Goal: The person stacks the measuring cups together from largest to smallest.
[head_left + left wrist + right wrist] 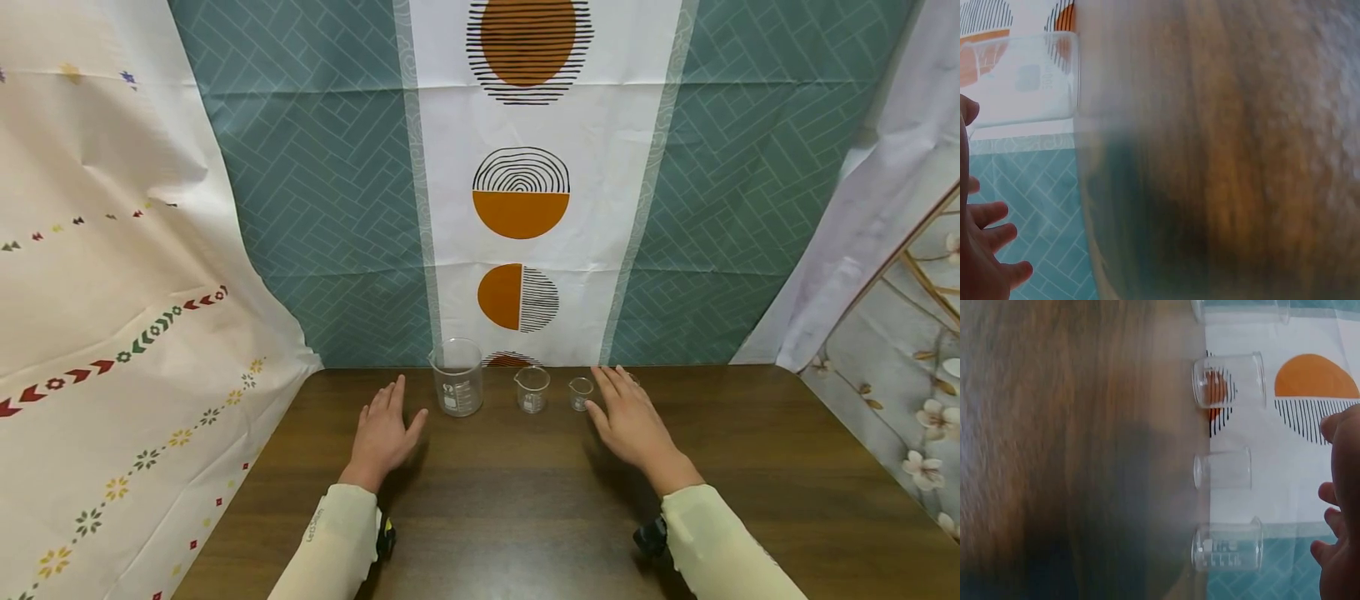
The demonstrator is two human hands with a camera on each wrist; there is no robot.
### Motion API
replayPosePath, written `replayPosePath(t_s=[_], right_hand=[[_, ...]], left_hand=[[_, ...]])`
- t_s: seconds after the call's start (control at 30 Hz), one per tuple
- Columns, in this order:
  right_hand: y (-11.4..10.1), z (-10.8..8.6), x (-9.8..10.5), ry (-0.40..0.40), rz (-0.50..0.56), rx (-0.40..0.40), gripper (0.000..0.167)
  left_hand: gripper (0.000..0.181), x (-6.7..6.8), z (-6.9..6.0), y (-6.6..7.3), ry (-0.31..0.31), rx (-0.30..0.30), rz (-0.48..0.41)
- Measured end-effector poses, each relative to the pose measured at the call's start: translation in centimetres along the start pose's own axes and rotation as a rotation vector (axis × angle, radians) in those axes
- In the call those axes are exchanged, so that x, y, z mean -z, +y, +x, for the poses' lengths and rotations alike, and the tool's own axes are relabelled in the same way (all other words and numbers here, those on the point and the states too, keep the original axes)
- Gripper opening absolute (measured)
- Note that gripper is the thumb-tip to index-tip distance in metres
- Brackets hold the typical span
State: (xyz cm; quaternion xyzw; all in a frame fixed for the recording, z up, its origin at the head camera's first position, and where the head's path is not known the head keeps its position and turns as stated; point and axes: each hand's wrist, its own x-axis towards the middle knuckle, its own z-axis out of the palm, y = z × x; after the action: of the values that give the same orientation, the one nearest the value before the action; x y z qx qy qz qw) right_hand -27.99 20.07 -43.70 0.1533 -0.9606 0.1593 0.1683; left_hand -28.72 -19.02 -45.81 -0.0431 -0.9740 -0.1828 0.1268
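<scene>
A large glass beaker stands upright near the table's back edge, with a medium beaker and a small beaker to its right. Left of the large beaker, my left hand is held with its fingers extended, touching no glass. My right hand has straight, slightly spread fingers, just right of the small beaker; whether it touches that glass I cannot tell. Another beaker shows low in the right wrist view; in the head view the right hand mostly hides it. Both hands hold nothing.
The brown wooden table extends in front of the glassware. Directly behind its back edge hangs a patterned teal and white cloth. A cream embroidered cloth drapes along the left side, and a floral cloth along the right.
</scene>
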Motion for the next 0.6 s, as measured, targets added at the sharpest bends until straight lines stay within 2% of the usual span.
replayPosePath(t_s=[0.33,0.6], right_hand=[[-1.9,0.5,-0.8,-0.011,0.024,0.048,0.062],[-3.4,0.8,-1.4,0.016,0.031,0.088,0.061]], left_hand=[[0.076,-0.6,0.0,0.1,0.027,0.005,-0.038],[0.076,-1.1,-0.1,0.5,0.0,0.021,-0.096]])
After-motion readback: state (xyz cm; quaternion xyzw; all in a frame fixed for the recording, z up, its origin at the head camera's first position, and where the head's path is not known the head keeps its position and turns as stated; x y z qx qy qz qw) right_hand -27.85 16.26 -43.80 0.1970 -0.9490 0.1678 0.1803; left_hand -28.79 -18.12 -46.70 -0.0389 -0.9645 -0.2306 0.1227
